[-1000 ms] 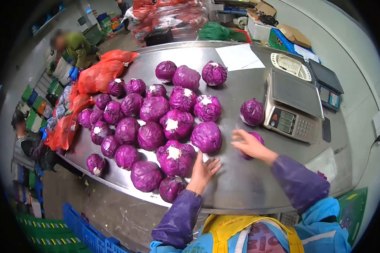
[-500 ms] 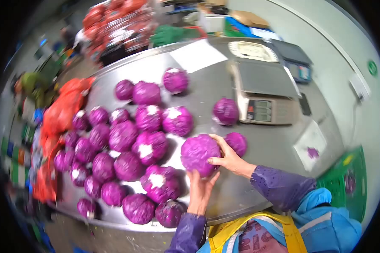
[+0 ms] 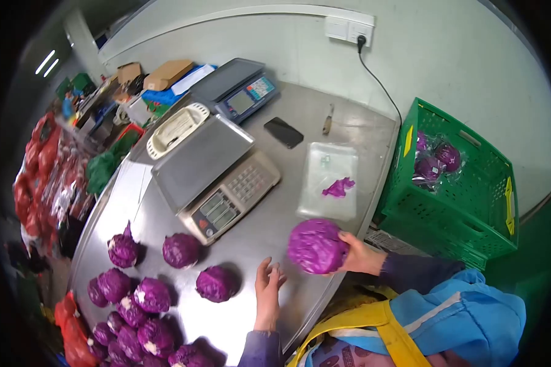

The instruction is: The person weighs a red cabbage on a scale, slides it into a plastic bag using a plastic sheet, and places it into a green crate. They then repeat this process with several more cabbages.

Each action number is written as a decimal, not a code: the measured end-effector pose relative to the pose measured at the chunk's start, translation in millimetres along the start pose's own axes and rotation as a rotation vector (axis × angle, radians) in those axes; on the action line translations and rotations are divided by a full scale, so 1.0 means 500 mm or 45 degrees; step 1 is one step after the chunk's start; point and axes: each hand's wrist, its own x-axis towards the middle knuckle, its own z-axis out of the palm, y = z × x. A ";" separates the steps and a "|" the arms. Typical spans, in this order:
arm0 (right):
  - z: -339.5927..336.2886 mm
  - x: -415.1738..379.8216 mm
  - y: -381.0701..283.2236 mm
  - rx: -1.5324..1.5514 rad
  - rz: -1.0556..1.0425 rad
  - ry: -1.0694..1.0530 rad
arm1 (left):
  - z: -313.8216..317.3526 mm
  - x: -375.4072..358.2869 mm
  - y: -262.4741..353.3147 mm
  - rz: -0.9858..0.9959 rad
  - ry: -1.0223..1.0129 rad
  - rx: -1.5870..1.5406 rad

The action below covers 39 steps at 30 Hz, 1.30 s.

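My right hand grips a large red cabbage from its right side, holding it near the table's right edge, just below a clear plastic tray. A torn purple leaf lies on that tray. To the left of the held cabbage, my left hand is apart from it, its fingers loosely bent with nothing in them. A loose cabbage rests on the metal table left of my left hand, with another cabbage beyond it. Several more cabbages are grouped at the lower left.
A weighing scale stands mid-table, with a second scale behind it. A phone and a knife lie near the wall. Right of the table, a green crate holds wrapped cabbages. Red sacks are at far left.
My view has turned to the right, bringing the crate fully into sight. The held cabbage has moved right, toward the tray, in my right hand. My left hand has come away from it.
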 end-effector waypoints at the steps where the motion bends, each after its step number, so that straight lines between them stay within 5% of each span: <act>1: -0.032 -0.027 -0.020 -0.006 -0.018 -0.014 | 0.020 0.036 -0.001 0.018 0.003 0.045; 8: -0.131 -0.123 -0.120 0.036 -0.217 0.022 | 0.156 0.356 -0.025 0.566 0.155 1.152; 14: -0.187 -0.138 -0.154 -0.038 -0.254 0.141 | 0.249 0.464 0.015 0.150 0.051 1.607; 17: -0.206 -0.134 -0.166 -0.095 -0.224 0.150 | 0.261 0.469 0.021 0.041 -0.047 1.633; 22: -0.197 -0.096 -0.187 -0.001 -0.325 -0.012 | 0.283 0.491 -0.089 0.308 0.056 1.476; 24: -0.214 -0.088 -0.197 0.037 -0.245 0.011 | 0.311 0.466 -0.057 0.176 0.071 1.321; 27: -0.182 -0.078 -0.208 -0.026 -0.244 -0.045 | 0.262 0.433 -0.035 0.350 -0.098 0.941; 30: -0.191 -0.059 -0.208 -0.039 -0.224 0.036 | 0.158 0.353 0.001 0.246 -0.155 0.711; 32: -0.164 -0.047 -0.204 -0.038 -0.157 -0.053 | 0.047 0.291 -0.010 0.261 -0.101 0.667; 33: -0.116 -0.033 -0.195 0.075 -0.144 0.301 | -0.011 0.258 -0.016 0.270 -0.108 0.619; 36: -0.069 -0.019 -0.172 -0.147 -0.088 0.292 | -0.163 0.145 0.013 -0.022 0.040 0.634; 39: -0.046 0.025 -0.151 -0.244 -0.059 0.304 | -0.253 0.081 0.030 -0.036 0.052 0.795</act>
